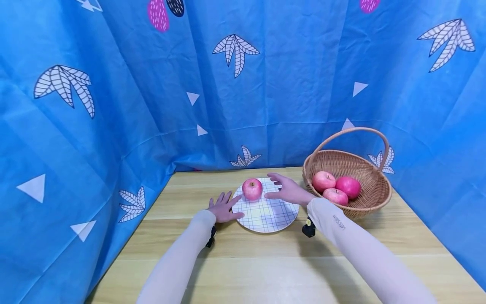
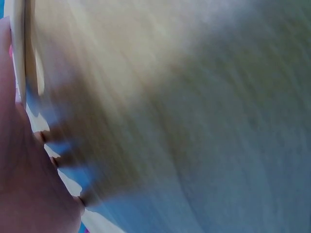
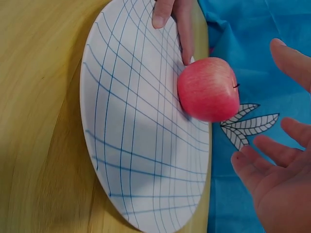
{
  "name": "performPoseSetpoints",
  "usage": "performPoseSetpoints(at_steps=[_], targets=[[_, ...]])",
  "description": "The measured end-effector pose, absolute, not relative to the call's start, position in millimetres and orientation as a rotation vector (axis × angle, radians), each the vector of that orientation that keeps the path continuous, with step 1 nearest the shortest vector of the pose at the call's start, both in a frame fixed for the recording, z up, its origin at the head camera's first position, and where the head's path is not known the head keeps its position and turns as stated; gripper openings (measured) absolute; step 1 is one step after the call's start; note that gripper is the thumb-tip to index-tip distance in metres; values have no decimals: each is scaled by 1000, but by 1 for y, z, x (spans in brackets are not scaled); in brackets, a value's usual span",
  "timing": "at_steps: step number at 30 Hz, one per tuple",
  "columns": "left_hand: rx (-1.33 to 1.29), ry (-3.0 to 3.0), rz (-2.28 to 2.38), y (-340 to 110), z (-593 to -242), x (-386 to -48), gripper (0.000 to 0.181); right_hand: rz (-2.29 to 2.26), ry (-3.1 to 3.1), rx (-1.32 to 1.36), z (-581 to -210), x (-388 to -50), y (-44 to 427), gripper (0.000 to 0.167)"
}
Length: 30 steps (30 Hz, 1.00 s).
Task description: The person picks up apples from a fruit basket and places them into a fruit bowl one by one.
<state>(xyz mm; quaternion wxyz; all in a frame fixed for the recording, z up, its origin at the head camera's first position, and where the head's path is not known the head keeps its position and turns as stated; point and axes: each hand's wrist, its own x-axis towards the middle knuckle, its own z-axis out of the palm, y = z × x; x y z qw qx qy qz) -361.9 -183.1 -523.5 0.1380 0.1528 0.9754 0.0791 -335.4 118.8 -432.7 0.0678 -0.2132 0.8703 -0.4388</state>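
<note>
A pink-red apple (image 1: 252, 189) sits on the far left part of a round white plate (image 1: 271, 213) with blue grid lines. My left hand (image 1: 225, 209) rests at the plate's left rim, fingers spread, with the thumb over the edge. Above the plate's right side is my right hand (image 1: 289, 191), its fingers loosely bent, holding nothing. In the right wrist view the apple (image 3: 209, 90) stands apart from the right hand (image 3: 279, 170), and the left fingers (image 3: 183, 29) touch the rim. The left wrist view shows mostly blurred tabletop beside the left hand (image 2: 29, 170).
A wicker basket (image 1: 370, 179) with an arched handle stands at the right, holding two pale pink apples (image 1: 324, 180) and a deeper pink one (image 1: 348, 187). The wooden table (image 1: 243, 270) is enclosed by blue patterned cloth (image 1: 284, 93) at the back and sides.
</note>
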Motion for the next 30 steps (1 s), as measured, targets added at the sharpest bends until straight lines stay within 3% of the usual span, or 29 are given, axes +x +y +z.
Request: performPoseSetpoints(at_steps=[30], targets=[[459,2802,254,-184,-524,-363,97,-1226,2680,-779,-398,-287,170,84]])
